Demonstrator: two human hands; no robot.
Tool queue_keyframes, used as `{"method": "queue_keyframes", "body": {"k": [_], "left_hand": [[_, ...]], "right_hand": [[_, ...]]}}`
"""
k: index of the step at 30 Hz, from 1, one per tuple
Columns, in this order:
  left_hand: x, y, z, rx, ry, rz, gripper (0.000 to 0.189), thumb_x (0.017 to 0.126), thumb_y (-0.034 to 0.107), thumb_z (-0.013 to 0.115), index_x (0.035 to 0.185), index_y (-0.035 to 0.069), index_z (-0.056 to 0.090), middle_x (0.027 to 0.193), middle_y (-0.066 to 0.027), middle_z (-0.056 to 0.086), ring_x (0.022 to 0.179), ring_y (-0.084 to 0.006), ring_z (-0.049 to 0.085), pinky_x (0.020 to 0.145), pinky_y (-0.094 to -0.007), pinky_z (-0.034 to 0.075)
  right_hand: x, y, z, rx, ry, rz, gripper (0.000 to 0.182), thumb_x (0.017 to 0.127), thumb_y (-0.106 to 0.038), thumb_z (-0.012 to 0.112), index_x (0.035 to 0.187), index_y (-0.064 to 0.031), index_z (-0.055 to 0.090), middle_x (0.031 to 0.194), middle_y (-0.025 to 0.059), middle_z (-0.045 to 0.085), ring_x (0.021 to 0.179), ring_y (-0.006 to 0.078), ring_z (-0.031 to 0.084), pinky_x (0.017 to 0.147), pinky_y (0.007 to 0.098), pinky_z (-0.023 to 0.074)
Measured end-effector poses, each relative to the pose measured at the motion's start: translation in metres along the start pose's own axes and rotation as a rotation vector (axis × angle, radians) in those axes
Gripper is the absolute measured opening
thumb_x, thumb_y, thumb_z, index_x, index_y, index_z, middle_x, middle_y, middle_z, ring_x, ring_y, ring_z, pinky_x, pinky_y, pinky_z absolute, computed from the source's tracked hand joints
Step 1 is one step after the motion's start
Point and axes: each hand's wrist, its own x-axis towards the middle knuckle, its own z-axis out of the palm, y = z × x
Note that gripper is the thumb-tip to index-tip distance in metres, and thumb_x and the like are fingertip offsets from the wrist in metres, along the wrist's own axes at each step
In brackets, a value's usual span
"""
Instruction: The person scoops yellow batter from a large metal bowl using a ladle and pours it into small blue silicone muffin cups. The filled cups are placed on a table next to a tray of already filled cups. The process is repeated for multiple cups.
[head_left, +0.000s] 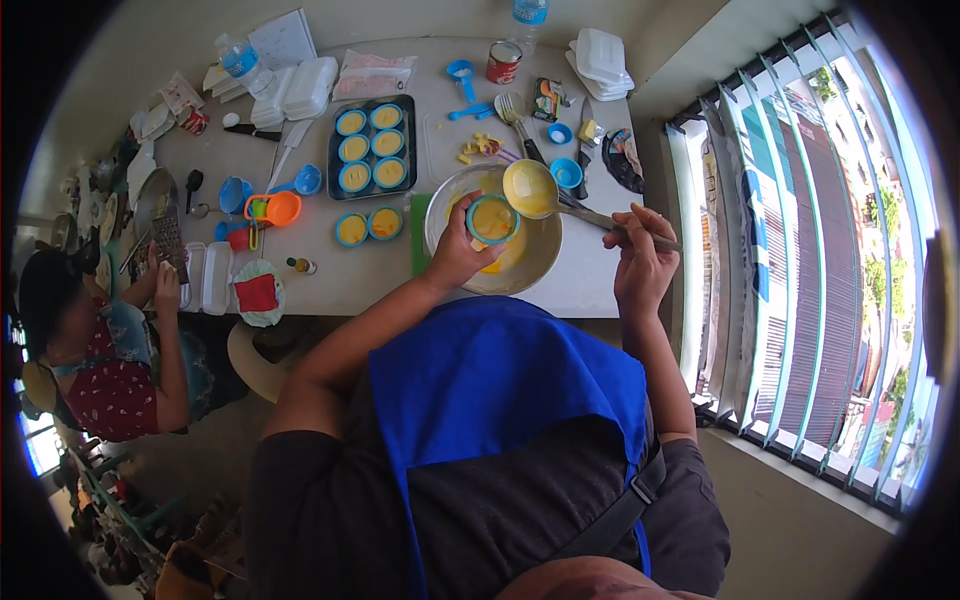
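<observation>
My left hand grips a small blue-rimmed cup partly filled with yellow batter, over the near left part of a metal mixing bowl. In my right hand is the handle of a ladle, whose bowl, coated with yellow batter, is just up and right of the cup. Yellow batter also lies in the mixing bowl. To the left, a dark metal baking tray holds several filled blue-rimmed cups, and two more filled cups stand in front of it.
Beyond the bowl lie forks, a knife, blue measuring cups and a can. An orange measuring cup and a small bottle stand left. At far left a person holds something against a grater. Louvred windows are at right.
</observation>
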Motion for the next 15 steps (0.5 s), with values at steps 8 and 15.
{"method": "queue_keyframes", "body": {"k": [8, 15], "left_hand": [[-0.003, -0.010, -0.008, 0.166, 0.042, 0.003, 0.080, 0.068, 0.007, 0.076, 0.131, 0.001, 0.027, 0.120, -0.0126, 0.043, 0.115, -0.0207, 0.047, 0.100, -0.0321, 0.038], [-0.010, -0.010, -0.023, 0.211, 0.125, 0.027, 0.080, 0.065, 0.010, 0.080, 0.128, 0.001, 0.031, 0.119, -0.0122, 0.045, 0.113, -0.0209, 0.048, 0.099, -0.0315, 0.038]], "right_hand": [[0.002, 0.006, 0.004, 0.012, -0.027, 0.065, 0.017, 0.088, -0.001, 0.052, 0.103, 0.0048, 0.057, 0.085, 0.0177, 0.064, 0.060, 0.0203, 0.062, 0.054, 0.0286, 0.0489], [0.008, 0.016, 0.005, 0.055, -0.029, 0.144, 0.020, 0.087, -0.001, 0.052, 0.106, 0.0049, 0.055, 0.086, 0.0185, 0.064, 0.059, 0.0206, 0.061, 0.056, 0.0299, 0.0495]]}}
